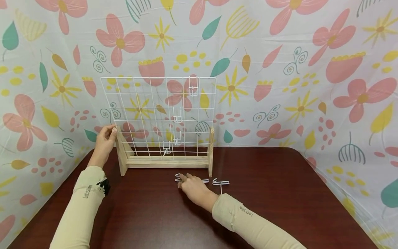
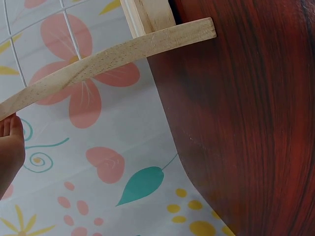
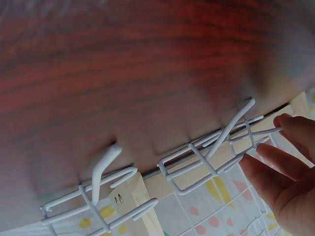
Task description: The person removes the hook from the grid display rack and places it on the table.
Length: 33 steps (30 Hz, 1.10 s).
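Note:
A white wire grid panel [image 1: 158, 114] stands upright in a wooden stand [image 1: 166, 162] at the back of the dark red table [image 1: 280, 193]. Several white wire hooks [image 1: 177, 116] hang on the grid. My left hand [image 1: 109, 133] grips the grid's left edge just above the stand's post; in the left wrist view only its fingers [image 2: 11, 147] show, beside the stand's foot [image 2: 108, 59]. My right hand [image 1: 183, 180] lies on the table in front of the stand and pinches the end of a loose hook [image 3: 211, 157]. A second loose hook [image 1: 220, 182] lies just to its right.
A floral cloth [image 1: 311, 69] covers the wall behind and both sides. The table's right edge [image 1: 323, 180] and left edge run close to the cloth. Bare tabletop stretches right of the stand.

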Tool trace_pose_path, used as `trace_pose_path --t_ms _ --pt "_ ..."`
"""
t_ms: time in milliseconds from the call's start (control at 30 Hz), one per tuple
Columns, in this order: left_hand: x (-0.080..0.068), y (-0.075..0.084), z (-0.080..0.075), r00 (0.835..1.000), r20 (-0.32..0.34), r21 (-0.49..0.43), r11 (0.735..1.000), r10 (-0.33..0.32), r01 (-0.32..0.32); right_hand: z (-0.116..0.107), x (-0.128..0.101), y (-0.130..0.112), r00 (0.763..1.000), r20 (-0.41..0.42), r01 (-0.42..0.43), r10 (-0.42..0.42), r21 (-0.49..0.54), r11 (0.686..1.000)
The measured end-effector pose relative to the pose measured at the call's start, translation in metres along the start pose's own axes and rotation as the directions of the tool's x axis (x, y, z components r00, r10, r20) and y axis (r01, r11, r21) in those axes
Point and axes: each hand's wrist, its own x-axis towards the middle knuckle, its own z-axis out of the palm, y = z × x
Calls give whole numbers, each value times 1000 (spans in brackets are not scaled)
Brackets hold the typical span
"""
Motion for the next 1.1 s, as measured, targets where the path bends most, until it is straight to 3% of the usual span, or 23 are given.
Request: trace_pose_path --t_ms 600,1100 --pt "-3 2 3 999 -34 -13 999 33 -34 1 -4 -4 995 -80 52 -60 -97 994" --pt "-3 1 3 999 -29 0 1000 20 -20 5 -5 -6 996 -55 57 -66 -163 985"
